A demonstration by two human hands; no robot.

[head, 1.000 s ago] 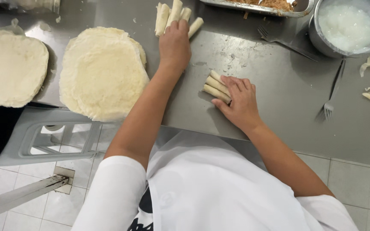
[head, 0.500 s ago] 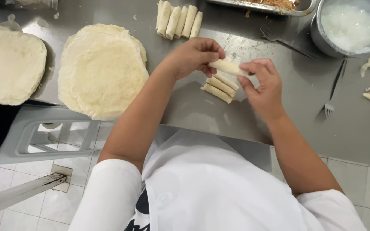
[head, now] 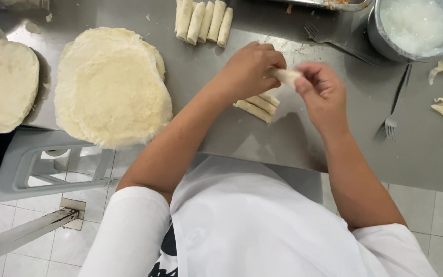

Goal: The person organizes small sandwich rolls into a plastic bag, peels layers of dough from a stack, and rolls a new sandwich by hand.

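- Left hand [head: 249,69]: fingers closed on one end of a rolled wrapper [head: 286,76], raised above the steel tabletop [head: 262,138].
- Right hand [head: 321,92]: fingertips pinching the roll's other end; image blurred there.
- Three finished rolls [head: 257,104]: on the tabletop directly beneath the hands.
- Row of rolls [head: 203,20]: beyond the left hand.
- Stack of round wrappers [head: 111,84]: left of the left forearm.
- Pot of white paste [head: 419,25], fork [head: 396,110]: right of the right hand.
- Risk: thin wrapper likely tears or unrolls if pinched unevenly.

one head camera looks steeply down, close over the steel counter [head: 232,138].
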